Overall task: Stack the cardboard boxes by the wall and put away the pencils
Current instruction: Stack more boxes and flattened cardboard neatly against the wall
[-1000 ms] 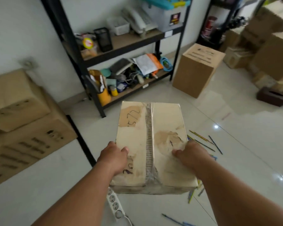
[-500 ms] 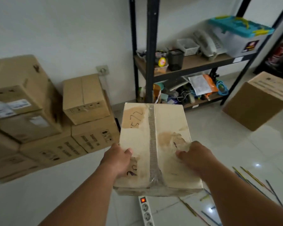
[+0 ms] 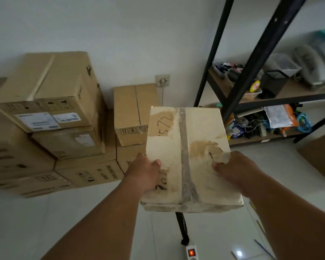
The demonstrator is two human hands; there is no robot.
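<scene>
The left hand (image 3: 144, 173) grips the near left edge of a pale cardboard box (image 3: 201, 128), thumb on the top face and fingers wrapped round the side, their tips hidden. The right hand (image 3: 233, 171) grips the near right edge in the same way, with its thumb on a torn brown patch of the lid. Between them the box is held level in the air, well above the floor. Its taped seam (image 3: 184, 147) runs away from the person, and there are handwritten marks on the left half of the top.

Beyond it, against the white wall, stand the stacked cardboard boxes (image 3: 51, 87). A large one with white labels sits highest at the left, and a smaller box (image 3: 133, 111) rests on a low one just behind the held box's far left corner. A wall socket (image 3: 162, 80) sits above the smaller box. To the right rises a black metal shelf rack (image 3: 251, 72) with cluttered shelves and a black mesh holder (image 3: 274, 83) on the upper one. On the tiled floor below the held box lies a power strip (image 3: 190, 253) with a lit red switch. Near the lower right edge lies a blue pencil (image 3: 265, 249), with what may be a yellow one above it, too blurred to be sure.
</scene>
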